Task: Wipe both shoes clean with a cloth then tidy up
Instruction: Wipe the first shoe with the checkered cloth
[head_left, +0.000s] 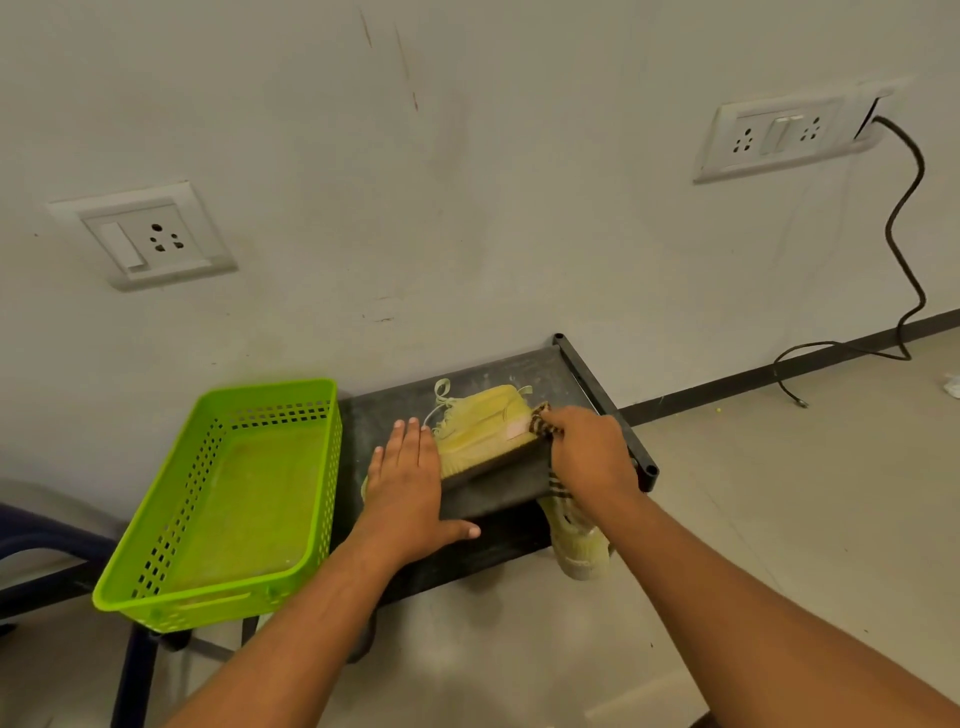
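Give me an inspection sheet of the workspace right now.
Surface: dusty black shelf against the wall.
Job's things: yellow shoe on its side on the shelf; second shoe at the front edge; striped cloth.
Clutter: empty green basket left of the shoes.
Grippers: left hand flat on the shoe; right hand grips the cloth at its heel.
Cables: black cable from wall down to floor.
Surroundings: two wall sockets; white scrap on floor.

Two forearms come in from the lower edge, both bare from the frame's edge down to the wrist. The left hand (410, 488) is broad, with short, trimmed nails that catch the light on fingers and thumb. The right hand (592, 452) shows only knuckles and back, its nails hidden.
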